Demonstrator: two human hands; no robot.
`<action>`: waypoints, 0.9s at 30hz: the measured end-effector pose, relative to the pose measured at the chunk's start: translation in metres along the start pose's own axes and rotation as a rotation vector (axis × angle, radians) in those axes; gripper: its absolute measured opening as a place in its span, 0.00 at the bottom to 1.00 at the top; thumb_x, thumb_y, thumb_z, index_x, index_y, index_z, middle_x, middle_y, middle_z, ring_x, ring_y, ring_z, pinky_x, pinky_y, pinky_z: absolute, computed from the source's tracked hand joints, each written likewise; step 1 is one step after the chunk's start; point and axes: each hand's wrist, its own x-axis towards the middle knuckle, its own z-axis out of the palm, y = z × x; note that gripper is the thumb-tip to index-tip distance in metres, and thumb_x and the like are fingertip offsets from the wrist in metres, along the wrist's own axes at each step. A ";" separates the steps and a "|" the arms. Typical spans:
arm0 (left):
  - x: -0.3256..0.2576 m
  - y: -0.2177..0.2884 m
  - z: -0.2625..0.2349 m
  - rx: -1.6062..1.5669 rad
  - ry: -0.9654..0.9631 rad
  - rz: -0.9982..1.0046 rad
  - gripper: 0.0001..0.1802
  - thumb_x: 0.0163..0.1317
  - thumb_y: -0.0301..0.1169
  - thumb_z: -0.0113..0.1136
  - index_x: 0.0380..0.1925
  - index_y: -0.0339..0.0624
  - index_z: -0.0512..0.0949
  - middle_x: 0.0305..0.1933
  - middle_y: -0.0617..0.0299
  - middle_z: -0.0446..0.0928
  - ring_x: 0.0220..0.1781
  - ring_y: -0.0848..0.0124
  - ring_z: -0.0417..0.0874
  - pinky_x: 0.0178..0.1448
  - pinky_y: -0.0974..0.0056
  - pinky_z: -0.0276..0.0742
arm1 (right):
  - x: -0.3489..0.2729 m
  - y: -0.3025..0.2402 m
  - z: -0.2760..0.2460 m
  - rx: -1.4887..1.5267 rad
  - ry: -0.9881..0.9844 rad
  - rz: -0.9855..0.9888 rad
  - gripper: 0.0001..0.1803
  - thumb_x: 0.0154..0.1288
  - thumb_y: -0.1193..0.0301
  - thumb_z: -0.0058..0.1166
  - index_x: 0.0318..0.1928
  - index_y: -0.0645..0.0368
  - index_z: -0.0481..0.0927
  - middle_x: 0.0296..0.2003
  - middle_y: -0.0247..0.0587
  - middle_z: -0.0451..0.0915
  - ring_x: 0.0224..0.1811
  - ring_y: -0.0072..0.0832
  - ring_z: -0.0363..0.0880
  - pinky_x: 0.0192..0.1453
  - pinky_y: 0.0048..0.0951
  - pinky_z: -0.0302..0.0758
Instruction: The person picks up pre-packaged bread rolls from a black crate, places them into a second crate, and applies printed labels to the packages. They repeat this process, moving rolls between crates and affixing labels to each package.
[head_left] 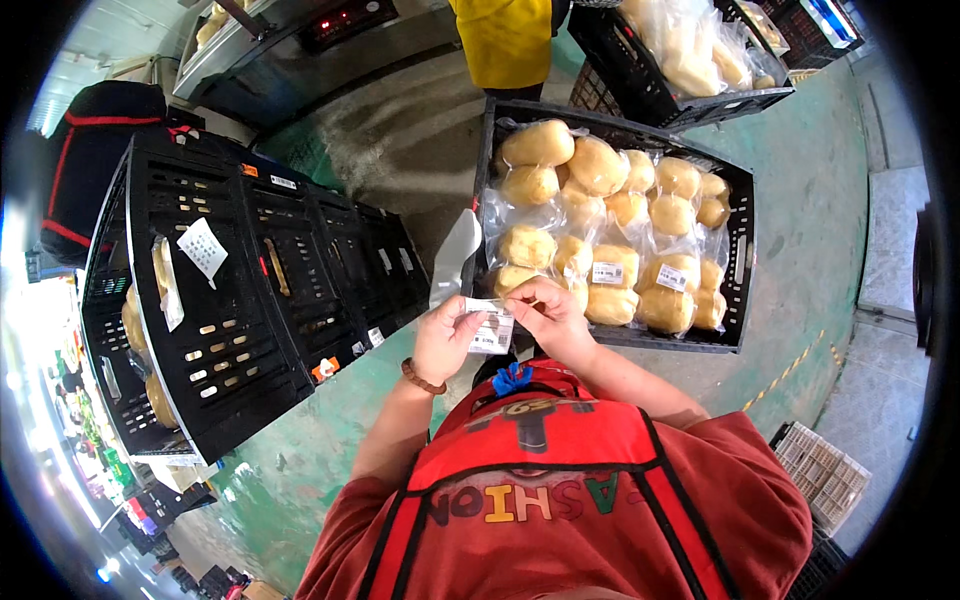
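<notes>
Watching from afar through the head camera, I find a white printed label [490, 340] near the centre of my view, in front of the wearer's red apron [560, 445], which sits at 6 o'clock. The left hand [440, 345] comes in from 7 o'clock, its grip clamped on the label's 9 o'clock side, thumb lying over the paper. The right hand [556, 320] comes in from 4 o'clock, thumb and forefinger together on the edge toward 1 o'clock. I judge that this two-sided pinch is there to steady something thin and limp and to give the fingertips a corner to work at.

The printed face points up toward the camera, probably so it can be seen while handled. Its long axis seems to run roughly from 12 to 6 o'clock, though the left thumb hides part of it, so I cannot be sure.

Between 1 and 2 o'clock lies a black crate [742, 235] of bagged potatoes [527, 246], likely set there for easy reach; two bags at 2 o'clock carry white stickers [607, 272]. Toward 9 o'clock stand more black crates [285, 345], well apart from the hands
</notes>
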 end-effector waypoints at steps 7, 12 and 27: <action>-0.010 -0.018 -0.002 0.053 0.005 0.006 0.08 0.64 0.33 0.58 0.36 0.39 0.78 0.29 0.58 0.81 0.30 0.70 0.83 0.36 0.68 0.76 | 0.006 0.016 -0.008 0.206 -0.078 0.232 0.21 0.64 0.67 0.58 0.54 0.63 0.72 0.39 0.31 0.76 0.40 0.17 0.72 0.44 0.20 0.70; 0.006 -0.015 -0.004 0.292 0.079 0.352 0.06 0.65 0.27 0.54 0.38 0.37 0.77 0.29 0.61 0.79 0.33 0.73 0.79 0.40 0.68 0.74 | 0.014 0.015 -0.006 0.017 -0.151 0.230 0.13 0.62 0.71 0.60 0.45 0.63 0.78 0.36 0.35 0.78 0.33 0.17 0.75 0.37 0.20 0.73; -0.011 -0.036 -0.019 0.203 -0.269 -0.329 0.15 0.57 0.39 0.63 0.32 0.37 0.79 0.30 0.56 0.82 0.30 0.73 0.82 0.36 0.66 0.75 | 0.055 0.044 -0.049 -0.588 0.207 0.018 0.08 0.61 0.71 0.54 0.37 0.63 0.78 0.30 0.47 0.81 0.31 0.38 0.81 0.35 0.34 0.75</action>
